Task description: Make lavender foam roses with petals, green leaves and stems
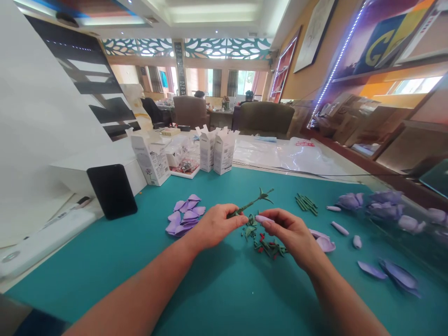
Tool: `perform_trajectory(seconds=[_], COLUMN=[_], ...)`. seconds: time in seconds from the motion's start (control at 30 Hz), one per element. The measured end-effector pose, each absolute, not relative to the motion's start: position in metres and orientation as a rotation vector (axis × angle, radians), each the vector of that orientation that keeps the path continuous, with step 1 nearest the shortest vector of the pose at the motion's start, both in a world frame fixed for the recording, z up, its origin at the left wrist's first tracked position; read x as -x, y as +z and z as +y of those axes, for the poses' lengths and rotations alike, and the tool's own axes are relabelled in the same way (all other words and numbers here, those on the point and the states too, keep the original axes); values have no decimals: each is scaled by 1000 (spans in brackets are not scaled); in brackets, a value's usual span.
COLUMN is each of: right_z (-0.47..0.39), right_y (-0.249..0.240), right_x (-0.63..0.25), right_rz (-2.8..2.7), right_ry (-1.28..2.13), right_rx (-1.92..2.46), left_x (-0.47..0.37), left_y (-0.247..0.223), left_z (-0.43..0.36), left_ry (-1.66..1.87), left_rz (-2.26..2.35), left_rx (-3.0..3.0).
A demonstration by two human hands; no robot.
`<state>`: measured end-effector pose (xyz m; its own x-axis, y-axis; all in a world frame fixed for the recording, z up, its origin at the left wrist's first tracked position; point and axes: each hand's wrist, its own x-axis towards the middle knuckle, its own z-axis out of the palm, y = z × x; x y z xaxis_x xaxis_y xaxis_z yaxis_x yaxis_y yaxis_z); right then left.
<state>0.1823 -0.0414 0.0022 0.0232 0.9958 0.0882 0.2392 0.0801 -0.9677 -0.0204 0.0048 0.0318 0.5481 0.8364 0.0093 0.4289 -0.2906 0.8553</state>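
Note:
My left hand (219, 226) is closed round a green artificial flower stem (250, 203), its leafy tip slanting up to the right. Between thumb and fingers of my right hand (289, 233) is a small pale purple flower bud (264, 219), apart from the stem's tip. Beneath the hands lie small green leaf parts (250, 232) and a heap of green and red pieces (269, 247). Purple petals (185, 217) are piled beside my left hand. Pale petals (324, 241) lie partly behind my right wrist.
Short green sticks (306, 204) lie beyond my right hand. Purple flower heads (385, 205), loose buds (339, 228) and long petals (399, 276) occupy the mat's right side. White boxes (224, 151) stand at the back. A black tablet (112, 191) leans at the left.

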Motion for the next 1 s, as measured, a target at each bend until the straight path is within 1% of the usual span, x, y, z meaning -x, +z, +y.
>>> perform_trajectory(seconds=[0.33,0.6,0.83,1.0], right_z=[-44,-51,-51,-53], right_y=[1,11,11,13], right_x=[-177,-176,-183,-180], right_rz=[-1394,-1299,-1379,-1500], right_ry=[974,936,880,705], right_rx=[1262,1213,1230,1289], left_x=[23,20,13,10], left_y=[39,42,22,9], left_z=[4,0,10,16], left_ry=[561,502,382,334], left_rz=[948,726,632,623], left_rx=[-1709,-1210,-990,-919])
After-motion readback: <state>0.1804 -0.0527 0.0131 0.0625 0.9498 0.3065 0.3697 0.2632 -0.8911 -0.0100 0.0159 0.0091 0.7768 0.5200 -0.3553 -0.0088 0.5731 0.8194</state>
